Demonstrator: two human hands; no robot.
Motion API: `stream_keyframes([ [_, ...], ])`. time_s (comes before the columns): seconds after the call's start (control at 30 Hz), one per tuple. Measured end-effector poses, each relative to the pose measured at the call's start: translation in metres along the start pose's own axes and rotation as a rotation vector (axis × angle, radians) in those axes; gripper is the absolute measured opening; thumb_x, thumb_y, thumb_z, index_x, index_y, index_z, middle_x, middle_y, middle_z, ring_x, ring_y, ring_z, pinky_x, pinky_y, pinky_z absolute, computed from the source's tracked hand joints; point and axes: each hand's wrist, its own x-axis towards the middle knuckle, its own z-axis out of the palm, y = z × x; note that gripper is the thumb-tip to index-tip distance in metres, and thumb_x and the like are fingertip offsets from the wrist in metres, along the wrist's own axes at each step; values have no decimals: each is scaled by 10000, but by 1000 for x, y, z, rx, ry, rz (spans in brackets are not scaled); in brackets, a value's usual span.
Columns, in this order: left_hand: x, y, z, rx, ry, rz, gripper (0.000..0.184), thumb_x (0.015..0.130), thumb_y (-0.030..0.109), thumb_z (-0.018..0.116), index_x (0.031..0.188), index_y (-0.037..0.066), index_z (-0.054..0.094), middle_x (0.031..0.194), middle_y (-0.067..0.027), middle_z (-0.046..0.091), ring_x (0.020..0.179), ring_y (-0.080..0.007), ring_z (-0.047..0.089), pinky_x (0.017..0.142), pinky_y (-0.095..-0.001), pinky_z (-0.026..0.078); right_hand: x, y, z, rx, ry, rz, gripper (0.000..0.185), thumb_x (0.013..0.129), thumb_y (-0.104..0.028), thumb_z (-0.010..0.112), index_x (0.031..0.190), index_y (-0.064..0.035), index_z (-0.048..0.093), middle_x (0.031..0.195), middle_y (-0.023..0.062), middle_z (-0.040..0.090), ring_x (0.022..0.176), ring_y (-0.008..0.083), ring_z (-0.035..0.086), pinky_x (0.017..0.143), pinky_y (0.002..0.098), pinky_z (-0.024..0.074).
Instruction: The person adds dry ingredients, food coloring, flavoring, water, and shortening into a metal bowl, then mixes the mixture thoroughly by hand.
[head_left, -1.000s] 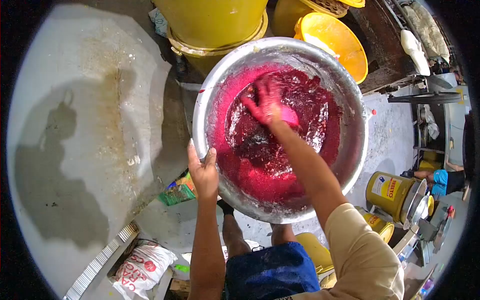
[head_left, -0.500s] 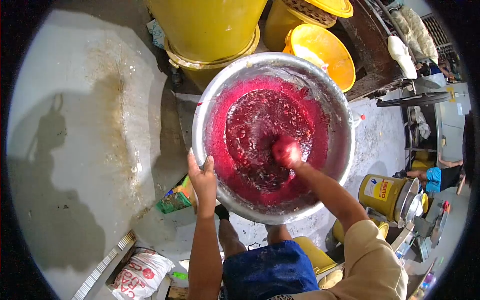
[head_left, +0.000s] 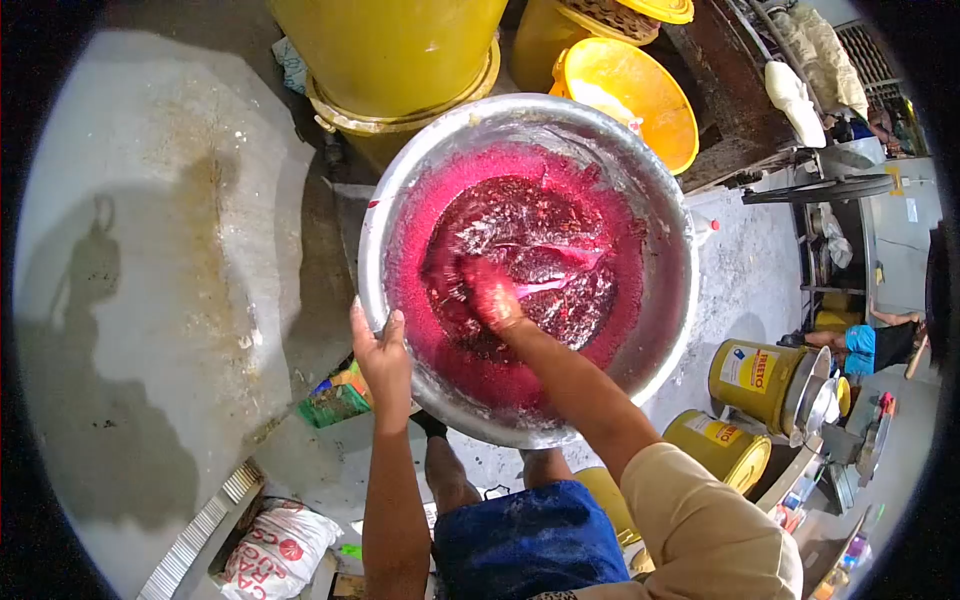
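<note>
A large silver metal basin (head_left: 665,345) holds a dark red, wet mixture (head_left: 570,215) with small bits in it and pinkish-red froth around the edge. With its fingers and thumb on the rim, my left hand (head_left: 384,360) grips the basin at its near left side. My right hand (head_left: 490,293), coated red, reaches down into the left part of the mixture. Its fingertips are under the surface and blurred, so their shape is hidden. Streaks and ripples trail across the liquid to the right of it.
Yellow drums (head_left: 400,50) and an orange-yellow tub (head_left: 640,90) stand behind the basin. To the right are yellow buckets (head_left: 745,375). A white printed sack (head_left: 280,550) lies at lower left. Another person (head_left: 875,345) is at the far right.
My right hand has swept left through the mixture, from right of the middle to the left part. My left hand still grips the rim. The whole view has shifted slightly.
</note>
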Motion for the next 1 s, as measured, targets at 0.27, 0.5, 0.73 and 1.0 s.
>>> stream_keyframes([
  [0.27,6,8,-1,8,0,-72,533,981,50,642,1465,-46,441,1281,-153,632,1115,-204,617,987,-329,479,-81,-5,12,34,35,-367,447,905,-287,610,1328,-143,634,1429,192,564,1284,434,548,1094,547,438],
  [0.5,6,3,-4,108,24,-32,578,987,68,644,1493,-72,403,1356,-212,600,1178,-248,616,1035,-362,475,-129,199,-26,-321,-516,64,615,952,-445,576,1488,-167,460,1260,152,602,1072,321,634,898,482,499],
  [0.73,10,-3,-12,94,-68,34,595,987,90,642,1493,-81,381,1354,-230,595,1210,-277,603,1044,-368,462,83,77,-66,-498,-87,358,646,1022,-513,384,1573,-194,275,1472,87,326,1306,359,285,1035,609,198],
  [1.0,1,5,-31,319,-266,-58,774,978,146,614,1582,-58,175,1453,-282,515,1316,-362,541,1129,-403,380,-75,17,-48,-550,-312,-431,688,1055,-627,199,1656,-301,123,1740,18,8,1583,390,-20,1212,707,-67],
])
